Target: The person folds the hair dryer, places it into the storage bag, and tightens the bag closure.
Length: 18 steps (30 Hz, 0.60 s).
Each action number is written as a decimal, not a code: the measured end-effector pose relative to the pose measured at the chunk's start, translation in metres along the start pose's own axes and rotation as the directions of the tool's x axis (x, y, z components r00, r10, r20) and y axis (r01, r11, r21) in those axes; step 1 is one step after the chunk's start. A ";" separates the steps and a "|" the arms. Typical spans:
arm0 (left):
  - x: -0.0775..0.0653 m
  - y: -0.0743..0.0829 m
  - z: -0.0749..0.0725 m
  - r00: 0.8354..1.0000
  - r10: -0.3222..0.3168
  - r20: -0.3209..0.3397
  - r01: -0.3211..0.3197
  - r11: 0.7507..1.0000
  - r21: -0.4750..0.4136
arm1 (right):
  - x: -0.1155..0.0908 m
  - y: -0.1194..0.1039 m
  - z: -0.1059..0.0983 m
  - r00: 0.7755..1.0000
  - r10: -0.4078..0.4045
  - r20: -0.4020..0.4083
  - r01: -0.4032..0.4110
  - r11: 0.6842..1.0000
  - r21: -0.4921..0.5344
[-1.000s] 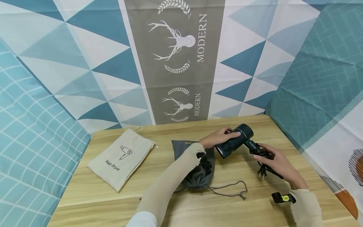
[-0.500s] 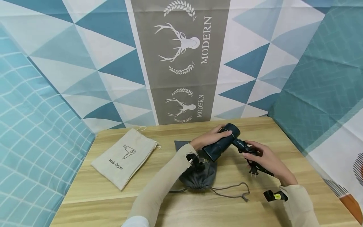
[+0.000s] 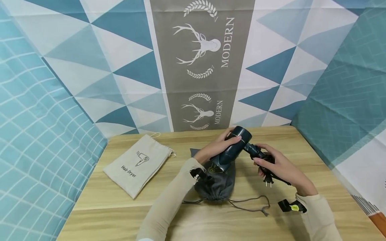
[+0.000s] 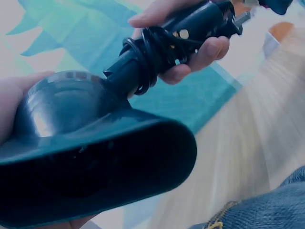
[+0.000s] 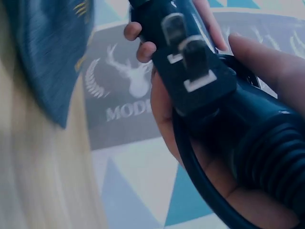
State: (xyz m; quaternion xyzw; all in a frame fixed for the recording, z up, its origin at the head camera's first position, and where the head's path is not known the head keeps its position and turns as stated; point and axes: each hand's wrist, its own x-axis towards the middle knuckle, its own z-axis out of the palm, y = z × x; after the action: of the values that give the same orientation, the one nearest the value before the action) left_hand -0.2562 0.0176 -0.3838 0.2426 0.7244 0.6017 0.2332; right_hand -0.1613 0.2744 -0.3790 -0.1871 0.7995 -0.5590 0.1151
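Observation:
A dark, glossy hair dryer (image 3: 233,150) is held over the table by both hands. My left hand (image 3: 216,147) grips the barrel, thumb along its side. My right hand (image 3: 280,167) wraps around the handle, where the black cord (image 4: 143,62) is coiled. In the right wrist view the two-pin plug (image 5: 200,90) lies against the handle. The wide, flat nozzle (image 4: 162,133) faces the left wrist camera. Below the dryer lies a dark grey drawstring pouch (image 3: 217,189), its gold print partly hidden by the nozzle.
On the left of the wooden table (image 3: 99,214) lies a beige drawstring bag (image 3: 135,164) printed "Hair Dryer". The grey pouch's cord (image 3: 253,209) trails to the right. Patterned cloth (image 3: 126,50) hangs behind the table.
Both hands have carried the hair dryer leftward, bringing its nozzle over the grey pouch. The barrel has tilted steeper. The whole head view has shifted slightly too.

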 end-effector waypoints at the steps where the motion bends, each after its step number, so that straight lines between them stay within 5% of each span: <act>1: -0.005 0.002 -0.002 1.000 0.013 -0.014 -0.013 1.000 -0.006 | 0.002 -0.004 0.001 1.000 -0.005 0.006 0.005 1.000 -0.003; 6: -0.031 0.008 -0.005 0.996 0.072 -0.047 -0.074 0.997 -0.024 | 0.003 -0.016 0.006 0.993 -0.034 0.111 0.027 0.997 0.067; 12: -0.066 0.003 -0.010 0.994 0.093 -0.059 -0.100 0.987 -0.125 | 0.008 -0.029 0.015 0.949 -0.108 0.297 0.043 0.975 0.219; 18: -0.092 0.009 -0.017 0.990 0.128 -0.060 -0.138 0.968 -0.210 | 0.011 -0.045 0.034 0.911 -0.180 0.372 0.111 0.974 0.200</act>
State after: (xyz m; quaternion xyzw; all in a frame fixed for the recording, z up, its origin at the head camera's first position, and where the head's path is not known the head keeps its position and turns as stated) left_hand -0.1951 -0.0519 -0.3682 0.2502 0.6427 0.6959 0.2002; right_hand -0.1504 0.2272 -0.3479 -0.3422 0.6926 -0.5859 0.2449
